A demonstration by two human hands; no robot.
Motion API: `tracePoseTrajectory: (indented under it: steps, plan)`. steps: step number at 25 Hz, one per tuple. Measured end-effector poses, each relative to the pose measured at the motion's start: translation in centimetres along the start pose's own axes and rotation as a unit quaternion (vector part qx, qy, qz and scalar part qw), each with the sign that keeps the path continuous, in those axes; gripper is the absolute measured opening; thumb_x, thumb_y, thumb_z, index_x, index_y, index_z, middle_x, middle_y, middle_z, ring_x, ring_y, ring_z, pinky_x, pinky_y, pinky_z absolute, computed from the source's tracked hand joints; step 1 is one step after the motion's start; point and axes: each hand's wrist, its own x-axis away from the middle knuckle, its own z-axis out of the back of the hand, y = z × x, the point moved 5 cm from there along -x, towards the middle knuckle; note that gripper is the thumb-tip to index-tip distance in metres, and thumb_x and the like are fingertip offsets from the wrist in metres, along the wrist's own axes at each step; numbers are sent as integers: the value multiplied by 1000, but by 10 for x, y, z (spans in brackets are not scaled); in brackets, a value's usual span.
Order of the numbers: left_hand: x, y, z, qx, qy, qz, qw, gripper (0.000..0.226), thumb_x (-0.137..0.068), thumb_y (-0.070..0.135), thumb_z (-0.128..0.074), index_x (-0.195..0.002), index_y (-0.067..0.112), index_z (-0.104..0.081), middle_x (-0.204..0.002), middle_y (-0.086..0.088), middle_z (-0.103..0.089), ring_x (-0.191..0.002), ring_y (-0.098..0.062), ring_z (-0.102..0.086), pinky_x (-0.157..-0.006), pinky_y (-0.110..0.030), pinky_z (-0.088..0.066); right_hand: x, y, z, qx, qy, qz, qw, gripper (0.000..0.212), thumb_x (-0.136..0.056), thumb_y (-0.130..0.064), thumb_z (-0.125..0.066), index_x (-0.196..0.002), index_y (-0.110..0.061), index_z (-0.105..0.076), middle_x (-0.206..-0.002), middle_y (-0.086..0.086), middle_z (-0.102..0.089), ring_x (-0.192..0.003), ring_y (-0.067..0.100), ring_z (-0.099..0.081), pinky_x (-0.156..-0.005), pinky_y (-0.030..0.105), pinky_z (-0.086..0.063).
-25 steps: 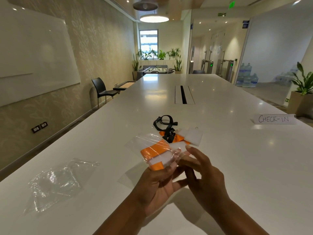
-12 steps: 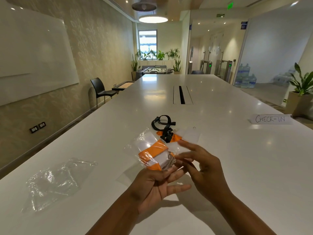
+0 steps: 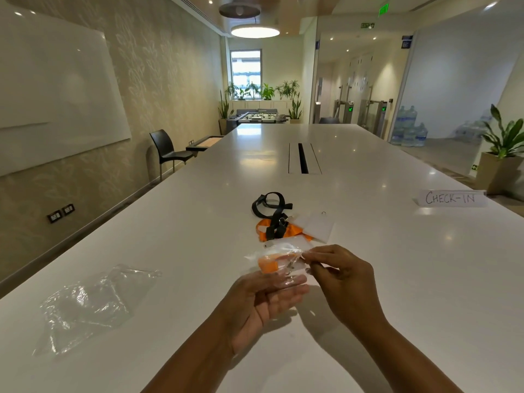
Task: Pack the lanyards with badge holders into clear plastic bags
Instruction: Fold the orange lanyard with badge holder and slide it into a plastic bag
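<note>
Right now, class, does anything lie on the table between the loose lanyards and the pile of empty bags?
Nothing visible does. Only bare table separates the black lanyard and orange lanyard from the empty bags at the left.

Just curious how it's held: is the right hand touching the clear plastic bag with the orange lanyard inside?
Touching. The head view shows the right hand pinching the edge of the clear plastic bag between thumb and forefinger.
</note>
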Motion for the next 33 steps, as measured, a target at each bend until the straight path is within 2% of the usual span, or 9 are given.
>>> tracePoseTrajectory:
  steps: [3,6,10,16,21,23,26,29,33]
  plan:
    - [-3,-4,14,39,69,12,997,37,-85,-13,-51,-122,-17,-50,-111,-35,-65,-101,-41,-68,-72,-37,-61,3,8,-11,-9,-54,-59,997,30,-83,-6,-72,-87,-36,-75,-91,-15,-71,-90,2,-67,-68,18,-57]
    - [-3,-5,23,-25,125,-7,992,29,-79,-15,-61,-107,-13,-66,-108,-28,-70,-102,-37,-69,-78,-36,-60,10,8,-19,0,-58,-82,995,14,-75,-27,-79,-77,-39,-74,-80,-16,-71,-81,0,-67,-65,13,-55]
    - [-1,-4,32,-101,212,-36,971,33,-79,-7,-69,-111,-6,-64,-101,-21,-74,-95,-32,-72,-89,-42,-57,13,15,-23,21,-51,-119,991,33,-73,-11,-82,-61,-39,-70,-67,-14,-71,-66,1,-69,-65,18,-58]
    - [1,-6,35,-122,262,-10,957,25,-78,-11,-61,-104,-8,-62,-85,-25,-74,-79,-32,-75,-70,-37,-61,16,19,-30,27,-100,-130,986,30,-78,-10,-75,-94,-32,-64,-73,-7,-67,-74,7,-67,-66,23,-58]
    - [2,-6,40,-131,299,-25,945,34,-85,-2,-57,-117,-3,-46,-81,-26,-73,-74,-37,-74,-61,-38,-60,17,13,-34,96,-112,-80,986,15,-82,-18,-75,-97,-23,-76,-81,-13,-66,-65,1,-67,-62,13,-55]
    - [3,1,44,-206,336,-57,917,39,-84,3,-63,-115,15,-43,-79,-20,-73,-62,-31,-73,-55,-35,-57,14,12,-30,90,-110,-69,987,17,-83,-15,-75,-98,-20,-77,-83,-11,-67,-66,2,-67,-63,15,-56]
    - [8,16,37,-347,371,-134,851,21,-84,4,-65,-99,18,-59,-76,-15,-71,-52,-24,-69,-50,-33,-56,8,8,-20,66,-83,-58,993,19,-83,-8,-73,-98,-18,-78,-82,-11,-67,-78,1,-65,-65,12,-53]
    - [15,28,26,-390,377,-203,815,15,-86,6,-66,-84,21,-68,-76,-7,-73,-57,-17,-72,-48,-29,-58,5,1,-17,51,-107,-23,993,24,-83,-8,-73,-103,-22,-76,-87,-11,-67,-84,2,-62,-69,9,-49]
    - [18,38,16,-415,299,-244,824,14,-90,6,-65,-94,17,-72,-85,-1,-76,-75,-11,-74,-68,-26,-60,1,-1,-7,77,-59,12,995,27,-77,-6,-77,-100,-19,-75,-92,-12,-67,-81,3,-65,-76,9,-51]
